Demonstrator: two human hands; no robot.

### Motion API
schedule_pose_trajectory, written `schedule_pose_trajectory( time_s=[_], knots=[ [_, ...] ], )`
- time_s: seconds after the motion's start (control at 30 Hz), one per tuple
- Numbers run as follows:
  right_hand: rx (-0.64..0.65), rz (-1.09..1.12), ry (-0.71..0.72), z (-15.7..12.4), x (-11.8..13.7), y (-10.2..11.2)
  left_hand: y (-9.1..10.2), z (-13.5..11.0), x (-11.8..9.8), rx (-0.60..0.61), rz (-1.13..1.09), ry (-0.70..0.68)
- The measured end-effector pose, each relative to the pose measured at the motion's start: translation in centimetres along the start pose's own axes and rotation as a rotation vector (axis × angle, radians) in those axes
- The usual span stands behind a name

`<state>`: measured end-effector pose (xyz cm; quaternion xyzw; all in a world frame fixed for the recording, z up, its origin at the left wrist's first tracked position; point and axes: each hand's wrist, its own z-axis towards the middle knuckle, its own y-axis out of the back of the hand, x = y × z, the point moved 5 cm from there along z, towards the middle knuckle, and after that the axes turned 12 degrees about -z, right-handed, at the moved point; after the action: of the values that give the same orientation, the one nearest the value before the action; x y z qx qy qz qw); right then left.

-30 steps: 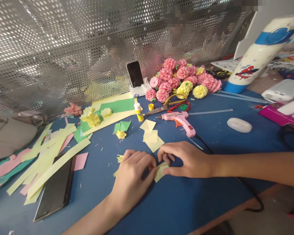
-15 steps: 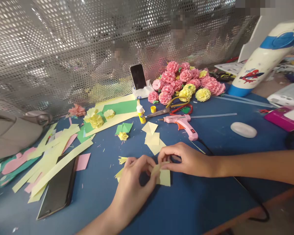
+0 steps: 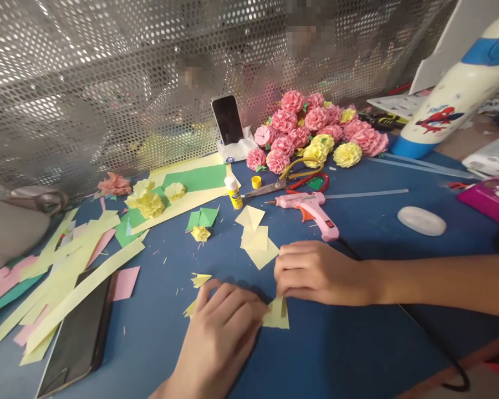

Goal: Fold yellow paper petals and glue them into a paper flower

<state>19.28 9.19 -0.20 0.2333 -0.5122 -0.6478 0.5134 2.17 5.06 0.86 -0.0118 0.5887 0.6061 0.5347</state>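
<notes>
A small pale-yellow paper square [image 3: 276, 314] lies on the blue table between my hands, part of it folded over. My left hand [image 3: 222, 327] covers its left side, fingers curled down with the tips on its edge. From the upper right, my right hand [image 3: 307, 272] has its bent fingers closed on the paper's top edge; the fingertips are mostly hidden. Folded yellow paper pieces [image 3: 200, 280] lie just beyond my left hand. Above my hands rest several loose yellow squares [image 3: 255, 237].
A pink glue gun [image 3: 311, 210], scissors [image 3: 270, 189] and a glue bottle [image 3: 233, 193] lie farther back. Pink and yellow paper flowers [image 3: 316, 130] are heaped behind them. At left, paper strips [image 3: 87, 277] overlap a dark phone [image 3: 77, 338]. A white bottle [image 3: 449, 100] stands at right.
The paper's upper part has been folded down, so less of it shows. My left hand has flattened lower over its left side, and my right fingers have closed in. The view has shifted slightly.
</notes>
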Motion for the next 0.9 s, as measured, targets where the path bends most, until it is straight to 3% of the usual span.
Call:
schedule_pose_trajectory(
  time_s=[0.17, 0.43, 0.53, 0.63, 0.77, 0.9],
  knots=[
    [-0.028, -0.076, 0.211, -0.1, 0.8, 0.4, -0.3, -1.0, -0.1, -0.048, 0.055, -0.179],
    [-0.008, -0.028, 0.171, -0.1, 0.2, 0.1, -0.9, -1.7, -0.4, -0.126, 0.209, -0.294],
    [-0.016, -0.047, 0.155, 0.0, 0.4, 0.3, -0.6, -1.5, -0.2, -0.098, 0.135, -0.272],
    [-0.024, -0.060, 0.098, 0.1, 0.6, 0.4, -0.5, -1.0, 0.6, 0.014, -0.034, -0.162],
    [0.019, -0.058, 0.034, 0.3, 0.6, 0.0, -0.2, -0.9, 1.6, -0.020, -0.092, -0.044],
    [0.053, -0.052, 0.056, 0.3, 0.6, -0.3, -0.1, -0.8, 1.7, -0.024, -0.035, -0.025]
  ],
)
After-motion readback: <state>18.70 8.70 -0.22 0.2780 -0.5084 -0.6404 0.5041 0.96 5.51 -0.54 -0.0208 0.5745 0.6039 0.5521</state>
